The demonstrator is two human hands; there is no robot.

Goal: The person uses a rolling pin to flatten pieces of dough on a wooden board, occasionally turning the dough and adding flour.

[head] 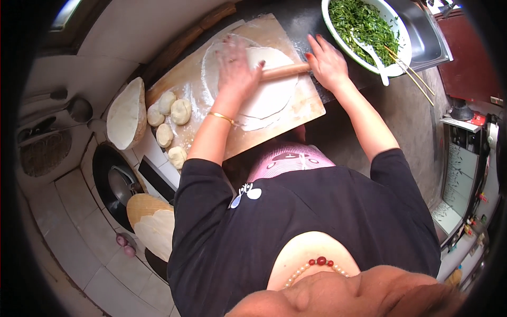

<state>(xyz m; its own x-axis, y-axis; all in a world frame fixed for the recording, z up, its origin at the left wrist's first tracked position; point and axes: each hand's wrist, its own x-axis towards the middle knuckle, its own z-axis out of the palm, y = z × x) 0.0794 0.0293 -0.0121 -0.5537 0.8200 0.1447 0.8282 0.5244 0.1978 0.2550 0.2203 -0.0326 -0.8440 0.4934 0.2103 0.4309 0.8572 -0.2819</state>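
Observation:
A wooden rolling pin (286, 72) lies across a thin, wide sheet of dough (273, 97) on a floured wooden board (237, 147). My left hand (239, 65), blurred, rests with spread fingers over the pin's left end. At the other end, my right hand (328, 62) bears on the pin with its fingers stretched out past it. Part of the dough is hidden under my left hand and forearm. Several dough balls (181, 111) sit at the board's left side, dusted with flour.
At the right stands a white basin (327, 20) of chopped greens (356, 23), with a white spoon (374, 55) and chopsticks (416, 81) over its rim, beside a metal sink (425, 35). To the left are a gourd scoop (126, 115) and a wok (103, 174).

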